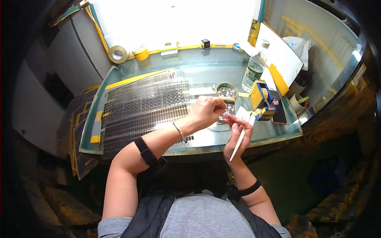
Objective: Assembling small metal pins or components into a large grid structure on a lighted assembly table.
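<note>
My left hand (pixel 206 109) is closed in a pinch above the right half of the glass table (pixel 208 141). Whatever lies between its fingertips is too small to make out. My right hand (pixel 239 139) faces it, fingers curled round a slim white stick-like tool (pixel 238 146) whose tapered end points down towards me. The tips of the two hands come close together. Behind them sits a round tin (pixel 226 90) of small shiny pieces, and more such pieces (pixel 228 109) show partly behind my fingers. Left of my hands lies a clear sheet (pixel 147 105) printed with rows of dark shapes.
A blue-and-yellow tape dispenser (pixel 260 99) and a dark phone (pixel 279 113) stand to the right, with a water bottle (pixel 253 71) behind. Tape rolls (pixel 118 54) are at the back left. A bright white panel (pixel 174 23) rises along the far edge. A cup (pixel 297 104) stands far right.
</note>
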The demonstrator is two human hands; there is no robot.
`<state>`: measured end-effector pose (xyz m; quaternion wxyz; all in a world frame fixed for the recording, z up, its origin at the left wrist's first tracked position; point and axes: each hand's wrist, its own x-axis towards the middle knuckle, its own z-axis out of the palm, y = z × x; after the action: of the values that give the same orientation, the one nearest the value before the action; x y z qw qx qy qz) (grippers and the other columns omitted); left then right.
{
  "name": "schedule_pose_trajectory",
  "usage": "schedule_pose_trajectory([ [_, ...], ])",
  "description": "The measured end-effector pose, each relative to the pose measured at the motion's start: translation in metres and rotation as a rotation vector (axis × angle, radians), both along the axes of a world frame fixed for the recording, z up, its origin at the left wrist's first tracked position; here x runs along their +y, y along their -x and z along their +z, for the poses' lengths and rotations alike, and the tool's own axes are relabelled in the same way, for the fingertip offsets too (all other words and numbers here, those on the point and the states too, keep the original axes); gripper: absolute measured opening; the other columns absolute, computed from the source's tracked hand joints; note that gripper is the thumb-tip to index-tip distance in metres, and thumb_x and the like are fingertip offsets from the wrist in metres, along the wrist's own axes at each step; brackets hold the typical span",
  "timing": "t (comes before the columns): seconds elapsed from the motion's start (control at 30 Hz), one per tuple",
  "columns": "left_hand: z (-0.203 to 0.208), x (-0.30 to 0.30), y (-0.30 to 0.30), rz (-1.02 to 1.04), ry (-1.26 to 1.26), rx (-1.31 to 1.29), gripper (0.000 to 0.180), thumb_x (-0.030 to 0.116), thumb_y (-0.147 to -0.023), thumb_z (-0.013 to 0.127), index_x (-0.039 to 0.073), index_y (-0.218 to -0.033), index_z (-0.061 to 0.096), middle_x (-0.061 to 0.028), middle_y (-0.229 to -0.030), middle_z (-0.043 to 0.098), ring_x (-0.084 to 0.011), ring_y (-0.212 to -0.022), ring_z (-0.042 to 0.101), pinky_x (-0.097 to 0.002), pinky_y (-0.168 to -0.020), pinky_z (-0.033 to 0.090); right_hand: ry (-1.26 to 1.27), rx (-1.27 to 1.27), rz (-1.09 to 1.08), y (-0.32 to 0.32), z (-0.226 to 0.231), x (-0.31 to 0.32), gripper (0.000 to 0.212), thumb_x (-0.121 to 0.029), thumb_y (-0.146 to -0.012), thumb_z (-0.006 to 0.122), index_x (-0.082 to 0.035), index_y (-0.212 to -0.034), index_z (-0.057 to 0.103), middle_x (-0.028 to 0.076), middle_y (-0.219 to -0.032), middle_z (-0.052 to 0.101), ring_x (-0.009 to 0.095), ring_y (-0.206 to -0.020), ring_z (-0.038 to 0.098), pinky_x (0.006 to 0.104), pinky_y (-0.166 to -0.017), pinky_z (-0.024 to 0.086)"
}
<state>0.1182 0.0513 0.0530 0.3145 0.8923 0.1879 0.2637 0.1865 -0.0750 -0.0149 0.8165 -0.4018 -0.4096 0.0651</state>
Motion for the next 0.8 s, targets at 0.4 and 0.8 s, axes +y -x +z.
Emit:
schedule_pose_trajectory([
  [0.4,-0.007,0.017,-0.005,-0.083,0.152,0.033,0.010,0.003,-0.080,0.071,-0.003,-0.088,0.071,-0.0108,-0.077,0.072,-0.0132,-0.073,0.068,-0.0270,-0.072,0.056,-0.095,-0.004,-0.066,0.000,-0.004,0.003,0.014,-0.001,-0.099,0.037,-0.002,-0.113,0.039,0.026,-0.113,0.059,0.023,-0.092,0.061,0.0391,-0.090,0.051],
  [0.8,-0.012,0.023,0.004,-0.055,0.350,0.062,0.020,0.013,-0.088,0.072,-0.001,-0.102,0.072,-0.0123,-0.082,0.073,-0.0117,-0.073,0.069,-0.0266,-0.069,0.056,-0.056,-0.011,-0.064,-0.001,-0.004,0.003,0.014,0.001,-0.099,0.037,-0.001,-0.113,0.039,0.026,-0.112,0.060,0.023,-0.092,0.062,0.0383,-0.089,0.051],
])
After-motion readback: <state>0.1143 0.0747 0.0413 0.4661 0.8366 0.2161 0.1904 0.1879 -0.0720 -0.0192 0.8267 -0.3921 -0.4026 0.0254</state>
